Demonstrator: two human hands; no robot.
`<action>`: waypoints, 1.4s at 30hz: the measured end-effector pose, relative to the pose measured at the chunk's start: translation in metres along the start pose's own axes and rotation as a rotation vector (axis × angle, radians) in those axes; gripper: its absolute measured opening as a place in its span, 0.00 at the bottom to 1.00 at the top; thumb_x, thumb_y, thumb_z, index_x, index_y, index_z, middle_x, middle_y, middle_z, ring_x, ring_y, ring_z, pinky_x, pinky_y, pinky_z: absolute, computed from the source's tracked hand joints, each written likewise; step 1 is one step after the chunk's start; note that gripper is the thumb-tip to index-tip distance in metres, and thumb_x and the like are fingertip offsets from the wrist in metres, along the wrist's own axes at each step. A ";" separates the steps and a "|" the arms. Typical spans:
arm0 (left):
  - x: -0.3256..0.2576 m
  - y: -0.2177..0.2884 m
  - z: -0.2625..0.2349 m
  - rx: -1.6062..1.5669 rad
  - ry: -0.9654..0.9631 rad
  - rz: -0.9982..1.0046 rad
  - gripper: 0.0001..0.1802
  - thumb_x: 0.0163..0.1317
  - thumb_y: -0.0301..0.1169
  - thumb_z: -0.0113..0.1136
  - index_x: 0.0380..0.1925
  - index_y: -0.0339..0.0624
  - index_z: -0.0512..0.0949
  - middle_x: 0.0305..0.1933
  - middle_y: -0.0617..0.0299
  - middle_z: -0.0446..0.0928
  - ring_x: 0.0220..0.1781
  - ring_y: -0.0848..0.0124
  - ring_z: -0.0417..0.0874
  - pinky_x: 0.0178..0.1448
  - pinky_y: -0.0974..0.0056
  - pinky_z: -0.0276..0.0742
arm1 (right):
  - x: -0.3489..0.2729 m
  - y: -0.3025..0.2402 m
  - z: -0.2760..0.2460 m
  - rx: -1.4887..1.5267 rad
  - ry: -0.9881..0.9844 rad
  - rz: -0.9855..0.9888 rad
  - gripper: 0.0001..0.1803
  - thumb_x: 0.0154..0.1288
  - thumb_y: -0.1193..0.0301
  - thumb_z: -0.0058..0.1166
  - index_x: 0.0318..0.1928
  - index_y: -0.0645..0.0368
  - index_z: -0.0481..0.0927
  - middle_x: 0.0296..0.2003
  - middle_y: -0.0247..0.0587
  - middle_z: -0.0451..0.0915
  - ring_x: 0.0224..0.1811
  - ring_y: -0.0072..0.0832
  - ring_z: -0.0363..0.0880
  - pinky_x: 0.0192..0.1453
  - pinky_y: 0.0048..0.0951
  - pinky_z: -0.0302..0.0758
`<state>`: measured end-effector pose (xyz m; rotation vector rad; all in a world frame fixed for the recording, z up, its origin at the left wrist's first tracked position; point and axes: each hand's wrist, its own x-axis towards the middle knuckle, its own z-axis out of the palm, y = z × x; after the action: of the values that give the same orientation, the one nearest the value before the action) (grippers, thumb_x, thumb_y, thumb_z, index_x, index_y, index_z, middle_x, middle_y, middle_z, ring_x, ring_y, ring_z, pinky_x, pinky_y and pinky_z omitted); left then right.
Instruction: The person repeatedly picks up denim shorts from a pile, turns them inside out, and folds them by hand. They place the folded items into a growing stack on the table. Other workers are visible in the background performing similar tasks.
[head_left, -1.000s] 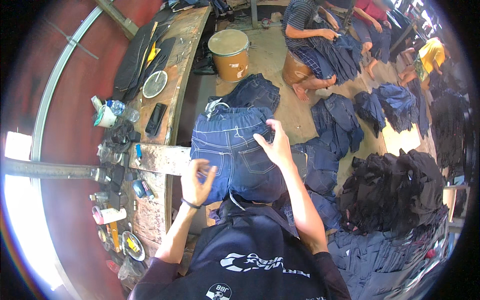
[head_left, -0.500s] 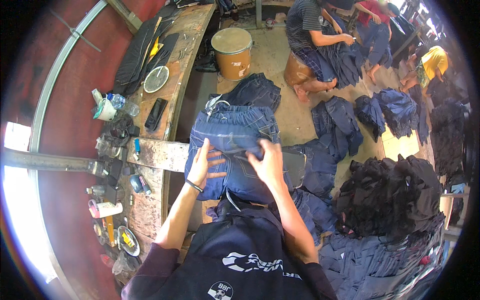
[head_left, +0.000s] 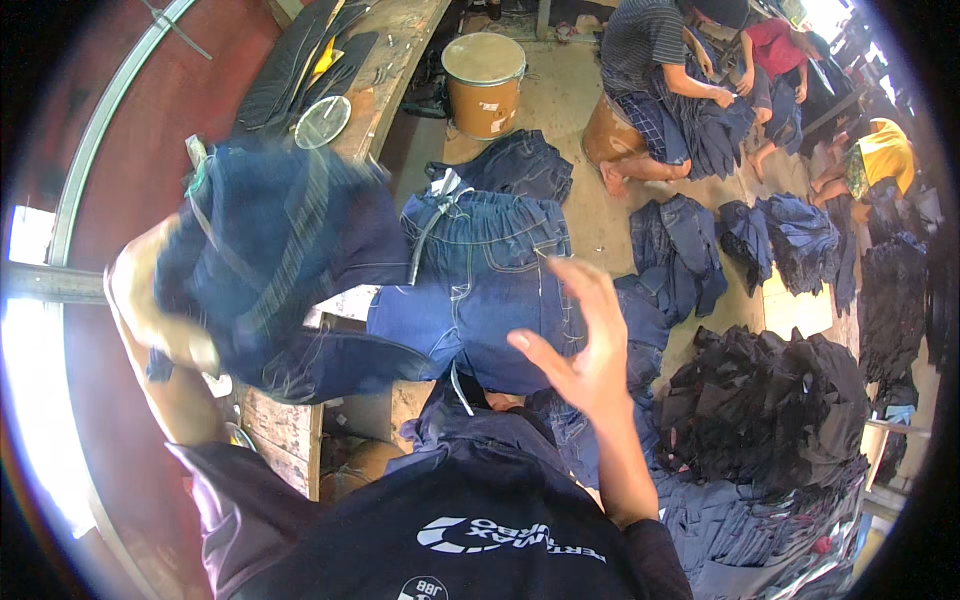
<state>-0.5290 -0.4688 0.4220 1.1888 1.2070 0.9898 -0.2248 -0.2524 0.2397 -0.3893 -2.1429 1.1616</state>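
Note:
My left hand (head_left: 160, 300) is raised at the left, wrapped round a dark blue denim garment (head_left: 290, 230). Motion blurs both, and the cloth covers part of the fingers. Another pair of blue denim pants (head_left: 490, 260) lies spread in front of me, its gathered waistband turned away from me and a pale drawstring (head_left: 447, 190) at its far left corner. My right hand (head_left: 590, 340) hovers above the right side of these pants with thumb and fingers apart, holding nothing.
Wooden workbench (head_left: 415, 40) along the left, with a round dish (head_left: 323, 121) on it. Beyond the pants stands a brown drum (head_left: 485, 95). Denim piles (head_left: 675, 250) and a black cloth heap (head_left: 770, 400) lie right. A person (head_left: 650, 60) sits handling dark cloth, with others behind.
My left hand has swung out to the left with a denim garment lifted off the pants before me. My right hand has moved slightly right and opened wider.

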 end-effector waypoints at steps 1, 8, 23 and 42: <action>0.024 0.022 0.003 0.168 -0.294 -0.110 0.38 0.63 0.33 0.75 0.68 0.24 0.71 0.47 0.41 0.85 0.49 0.51 0.89 0.56 0.55 0.86 | 0.003 0.001 -0.001 0.062 0.066 0.035 0.48 0.52 0.61 0.83 0.72 0.60 0.75 0.69 0.54 0.76 0.70 0.52 0.76 0.76 0.51 0.70; 0.110 0.041 0.059 0.222 -0.921 -0.015 0.36 0.67 0.39 0.73 0.66 0.26 0.71 0.50 0.33 0.83 0.49 0.43 0.89 0.53 0.49 0.87 | -0.052 -0.048 0.005 0.591 -0.668 -0.049 0.29 0.59 0.64 0.72 0.60 0.60 0.85 0.45 0.52 0.88 0.45 0.51 0.89 0.52 0.47 0.85; 0.193 -0.241 0.000 1.404 0.040 -0.142 0.81 0.35 0.58 0.89 0.85 0.48 0.48 0.86 0.49 0.57 0.88 0.50 0.57 0.84 0.23 0.49 | -0.022 0.149 0.077 -0.237 0.040 0.577 0.47 0.55 0.56 0.80 0.69 0.68 0.73 0.60 0.65 0.77 0.65 0.60 0.75 0.68 0.52 0.74; 0.314 -0.001 0.200 -0.130 -0.457 0.198 0.19 0.70 0.34 0.74 0.55 0.35 0.85 0.48 0.62 0.89 0.47 0.74 0.86 0.53 0.65 0.84 | -0.037 -0.082 -0.229 -1.081 0.900 0.038 0.37 0.58 0.54 0.79 0.66 0.56 0.83 0.60 0.53 0.81 0.60 0.46 0.80 0.68 0.45 0.75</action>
<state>-0.2911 -0.1870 0.3692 1.3568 0.6665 0.8627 -0.0390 -0.1742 0.3808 -1.1457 -1.7009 -0.2996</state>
